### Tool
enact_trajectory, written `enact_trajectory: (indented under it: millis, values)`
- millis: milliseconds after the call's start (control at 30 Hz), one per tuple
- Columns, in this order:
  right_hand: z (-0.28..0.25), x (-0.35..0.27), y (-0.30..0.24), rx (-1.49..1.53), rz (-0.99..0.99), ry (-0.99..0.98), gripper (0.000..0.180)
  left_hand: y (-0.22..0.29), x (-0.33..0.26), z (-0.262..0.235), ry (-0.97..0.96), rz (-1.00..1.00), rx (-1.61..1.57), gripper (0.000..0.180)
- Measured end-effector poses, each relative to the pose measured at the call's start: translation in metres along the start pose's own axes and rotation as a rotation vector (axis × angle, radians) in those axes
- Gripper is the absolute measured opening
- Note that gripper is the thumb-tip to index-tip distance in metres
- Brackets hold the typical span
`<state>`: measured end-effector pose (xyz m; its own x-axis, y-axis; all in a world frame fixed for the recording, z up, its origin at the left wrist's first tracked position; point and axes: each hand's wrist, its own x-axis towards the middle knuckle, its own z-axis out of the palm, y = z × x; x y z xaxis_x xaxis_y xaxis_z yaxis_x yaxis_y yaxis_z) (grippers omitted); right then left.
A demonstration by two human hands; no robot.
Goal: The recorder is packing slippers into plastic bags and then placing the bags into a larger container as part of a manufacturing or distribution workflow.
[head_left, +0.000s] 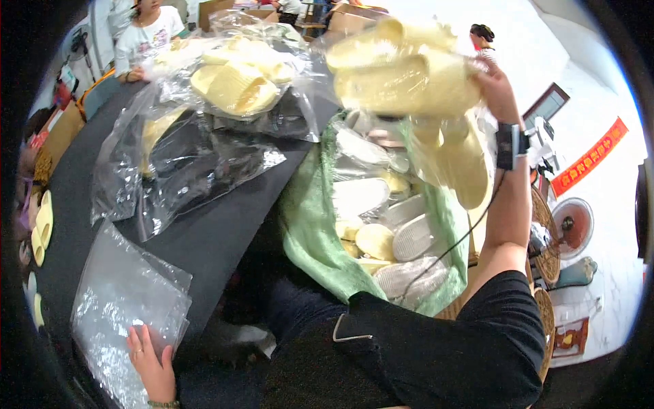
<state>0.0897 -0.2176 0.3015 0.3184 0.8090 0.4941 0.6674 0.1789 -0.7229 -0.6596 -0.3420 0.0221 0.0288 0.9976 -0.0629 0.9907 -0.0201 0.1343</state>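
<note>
My right hand [495,85] is raised at the upper right, its fingers closed on pale yellow slippers [409,85] in clear plastic. Motion blurs these slippers, and more of them hang below the hand. Beneath them stands a green sack [306,225] filled with white and yellow slippers, many in clear bags. At the lower left my left hand [151,361] lies with fingers stretched out on a stack of clear plastic bags [122,293]. Farther up the table, bagged yellow slippers [238,88] are heaped, with loose clear film [204,177] spreading toward me.
A dark cloth covers the table [266,160]. Loose yellow slippers [42,228] lie beyond its left edge. One person [146,41] is at the far left side, another [484,41] at the back right. Woven baskets [545,232] and a red-and-white basin [572,225] are at the right.
</note>
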Motion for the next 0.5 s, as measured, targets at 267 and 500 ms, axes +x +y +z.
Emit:
enact_trajectory:
  millis: [267, 500]
  values:
    - [0.044, 0.149, -0.075, -0.209, -0.968, -0.214, 0.029, 0.017, 0.008, 0.001, 0.050, -0.013, -0.065, 0.066]
    - [0.455, 0.132, -0.106, -0.775, -0.925, -0.315, 0.045, 0.021, 0.001, -0.007, 0.012, -0.087, -0.103, 0.068]
